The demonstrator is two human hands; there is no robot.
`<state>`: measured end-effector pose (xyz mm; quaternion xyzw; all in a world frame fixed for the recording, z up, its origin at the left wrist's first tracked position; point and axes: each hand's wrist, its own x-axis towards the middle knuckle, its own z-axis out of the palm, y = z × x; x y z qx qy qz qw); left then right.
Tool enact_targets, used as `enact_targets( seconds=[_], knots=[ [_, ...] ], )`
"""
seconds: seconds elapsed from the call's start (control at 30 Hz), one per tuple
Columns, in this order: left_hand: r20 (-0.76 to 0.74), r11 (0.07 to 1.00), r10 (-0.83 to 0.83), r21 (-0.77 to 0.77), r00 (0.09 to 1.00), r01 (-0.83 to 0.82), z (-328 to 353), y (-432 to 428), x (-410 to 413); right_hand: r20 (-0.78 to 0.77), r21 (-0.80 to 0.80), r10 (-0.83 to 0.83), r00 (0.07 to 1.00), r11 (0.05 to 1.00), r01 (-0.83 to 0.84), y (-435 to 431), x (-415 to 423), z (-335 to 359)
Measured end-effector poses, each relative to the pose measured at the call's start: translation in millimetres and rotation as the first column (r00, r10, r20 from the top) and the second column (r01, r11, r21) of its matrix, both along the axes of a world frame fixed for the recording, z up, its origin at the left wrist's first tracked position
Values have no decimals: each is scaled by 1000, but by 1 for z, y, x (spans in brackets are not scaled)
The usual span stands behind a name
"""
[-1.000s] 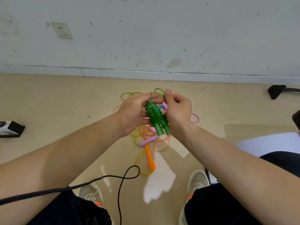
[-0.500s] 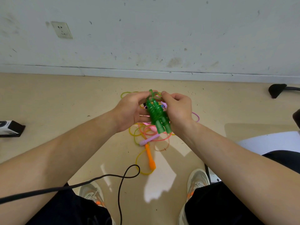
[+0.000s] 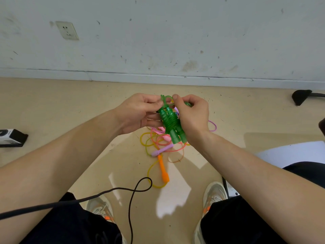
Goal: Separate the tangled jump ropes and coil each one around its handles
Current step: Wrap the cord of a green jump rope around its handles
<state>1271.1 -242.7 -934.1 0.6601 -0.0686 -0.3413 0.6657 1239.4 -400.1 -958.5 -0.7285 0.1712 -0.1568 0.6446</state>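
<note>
While the green rope (image 3: 169, 120) sits wound tight round its paired handles, held up between both hands above the floor (image 3: 70, 106), its last loop looks untucked. The left hand (image 3: 139, 111) cradles the bundle, fingertips pinching that loose end; the right hand (image 3: 192, 113) curls round the other side, thumb on the loop. Below, the other ropes lie in one tangle (image 3: 158, 140), orange handle (image 3: 163, 170) poking out. Most of the job remains, I'd say.

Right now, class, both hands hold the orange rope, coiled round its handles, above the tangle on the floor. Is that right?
No: the rope that the left hand and right hand hold is green, not orange, as the head view shows. The rest stands.
</note>
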Motion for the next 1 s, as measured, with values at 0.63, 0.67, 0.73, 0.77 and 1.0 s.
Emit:
enact_targets(
  seconds=[0.63,0.67,0.73,0.77,1.0],
  knots=[
    [-8,993,109,-32,994,-109,3,2,-1,-127,457,424,896,827,-327,-15,6,12],
    [5,993,116,-23,993,-116,2,2,-1,-143,471,446,884,816,-335,-17,6,13],
    [30,992,123,-1,992,-123,3,1,-3,-168,480,482,860,802,-355,-19,6,15],
    [46,992,126,12,991,-127,3,1,-3,-174,480,496,851,797,-367,-20,5,16],
    [194,976,109,167,975,-143,8,-1,-2,-153,328,545,824,815,-478,-16,2,22]
  ],
)
